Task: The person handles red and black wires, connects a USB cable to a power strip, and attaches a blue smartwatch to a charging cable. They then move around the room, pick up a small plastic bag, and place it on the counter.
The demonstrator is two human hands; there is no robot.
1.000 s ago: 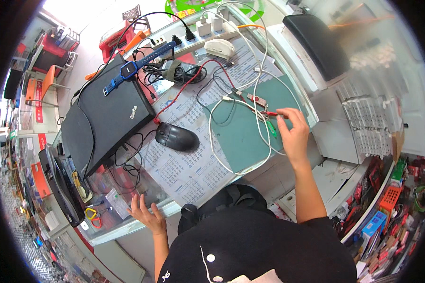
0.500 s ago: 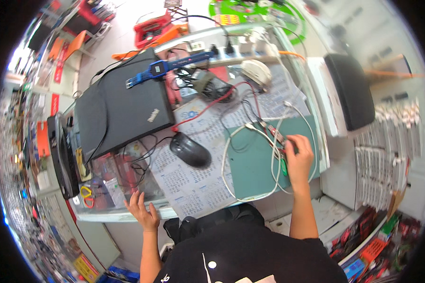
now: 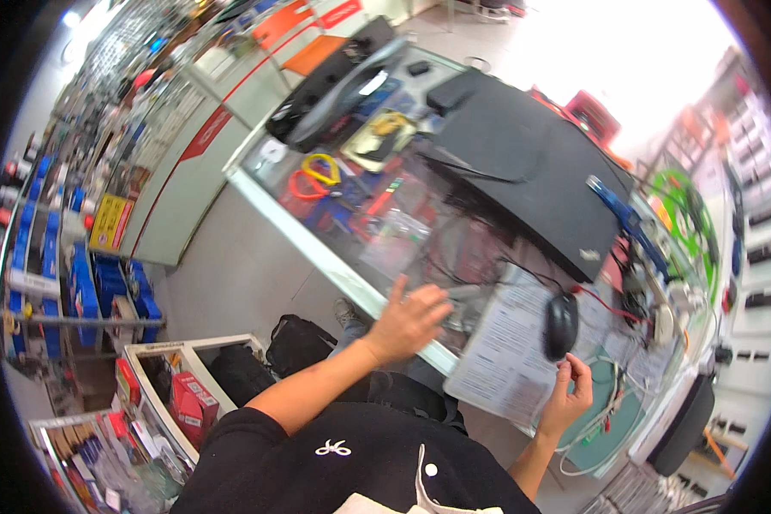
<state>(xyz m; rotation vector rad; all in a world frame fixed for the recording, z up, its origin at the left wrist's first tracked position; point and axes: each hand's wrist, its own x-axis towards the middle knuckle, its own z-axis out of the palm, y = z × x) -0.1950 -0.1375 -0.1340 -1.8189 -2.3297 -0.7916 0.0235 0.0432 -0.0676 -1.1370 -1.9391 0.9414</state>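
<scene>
My left hand (image 3: 409,324) is held over the front edge of the glass-topped counter (image 3: 317,248), its fingers apart and nothing in them. Close to the mouse's lower end is my right hand (image 3: 567,396), above the printed sheets (image 3: 505,360). Its fingers are curled, with thumb and forefinger close together; whatever they may pinch is too small to make out. The black computer mouse (image 3: 561,327) lies on the sheets. A white cable (image 3: 565,450) loops over the green mat (image 3: 630,424) to the right, where small red and green items lie.
A closed black laptop (image 3: 522,163) rests on the counter, with a blue-strapped watch (image 3: 621,210) on it. Scissors with red and yellow handles (image 3: 315,178) lie at the left. Below stand a white open-topped cabinet (image 3: 167,368) and a black bag (image 3: 300,347).
The view has swung to the left. My right hand has left the cables on the green mat and is now near the mouse. My left hand has moved over the counter edge.
</scene>
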